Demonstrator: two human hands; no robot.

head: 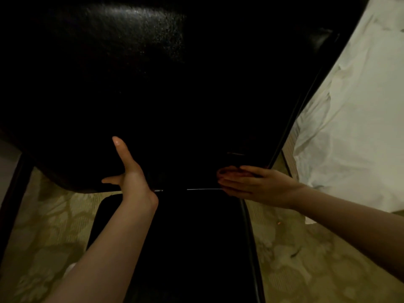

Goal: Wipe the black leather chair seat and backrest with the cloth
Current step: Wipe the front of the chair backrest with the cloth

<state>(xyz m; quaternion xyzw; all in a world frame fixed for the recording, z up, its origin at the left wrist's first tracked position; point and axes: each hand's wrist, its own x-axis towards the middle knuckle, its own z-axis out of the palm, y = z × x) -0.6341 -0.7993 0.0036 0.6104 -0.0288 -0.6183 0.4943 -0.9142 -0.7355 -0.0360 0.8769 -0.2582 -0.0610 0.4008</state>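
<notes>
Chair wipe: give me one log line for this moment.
left hand: open, fingers on the black chair | right hand: flat at its lower edge | cloth: not discernible, too dark

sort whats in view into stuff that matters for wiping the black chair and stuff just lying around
Job:
black leather chair
left hand, on the chair's lower edge
right hand, holding something dark, too dim to tell if it is the cloth

Lying about:
white bedsheet
patterned carpet

Both forearms bare, no sleeves in view; left hand (131, 178) and right hand (251, 184) ungloved, no rings or watch seen.
</notes>
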